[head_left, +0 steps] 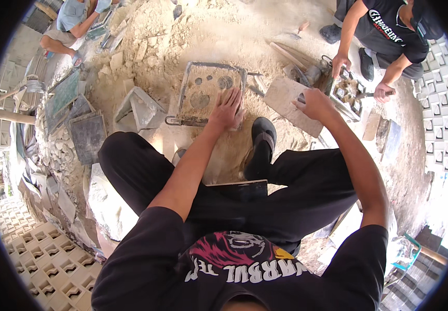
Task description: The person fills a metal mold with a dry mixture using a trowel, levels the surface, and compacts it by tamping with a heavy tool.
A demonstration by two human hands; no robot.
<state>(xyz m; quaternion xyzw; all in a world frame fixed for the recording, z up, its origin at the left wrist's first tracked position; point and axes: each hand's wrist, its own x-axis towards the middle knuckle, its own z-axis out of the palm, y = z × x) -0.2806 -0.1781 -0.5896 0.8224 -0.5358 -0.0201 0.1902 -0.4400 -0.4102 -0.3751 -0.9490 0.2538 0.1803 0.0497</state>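
Note:
A square dark-rimmed frame (pixel 184 85) packed with pale sand lies on the ground in front of me. Several round dark discs or hollows (pixel 199 100) of different sizes show in the sand; which they are, I cannot tell. My left hand (pixel 227 110) rests on the sand at the frame's right side, fingers stretched out, and partly covers that edge. To the right, my right hand (pixel 317 105) grips the edge of a flat sandy board (pixel 287 102), held tilted beside the frame. Its fingertips are partly hidden by the board.
At the upper right, a co-worker's hands (pixel 384 92) work at another frame (pixel 349 96) with lumps inside. Another person (pixel 74 23) crouches far left. A trowel (pixel 299 32) lies on the sand. Broken slabs (pixel 141 109) and dark panels (pixel 88 139) stand left. My shoe (pixel 262 145) is near the frame.

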